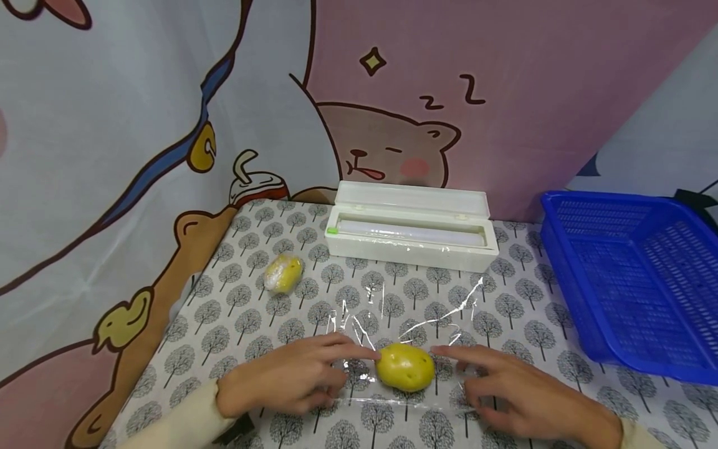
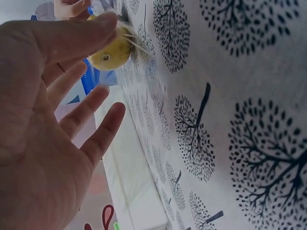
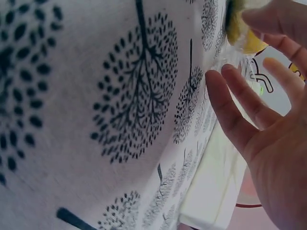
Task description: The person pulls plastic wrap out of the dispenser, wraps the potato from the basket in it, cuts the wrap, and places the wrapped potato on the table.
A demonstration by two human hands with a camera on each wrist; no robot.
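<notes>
A yellow potato (image 1: 406,368) lies on a sheet of clear plastic wrap (image 1: 415,327) spread over the tree-print cloth. My left hand (image 1: 297,374) reaches in from the left, its index fingertip right at the potato's side. From the other side comes my right hand (image 1: 516,386), index finger extended close to the potato's upper right. Both wrist views show loosely spread fingers, with the left palm (image 2: 43,143) and the right palm (image 3: 283,148) in sight and nothing gripped. Farther back on the left sits a second potato (image 1: 283,274) with shiny film around it.
Behind the wrap stands a long white box (image 1: 412,252) with its lid raised and a roll of film (image 1: 412,232) inside. At the right is a blue plastic basket (image 1: 566,274). A printed curtain (image 1: 505,62) hangs along the back and left.
</notes>
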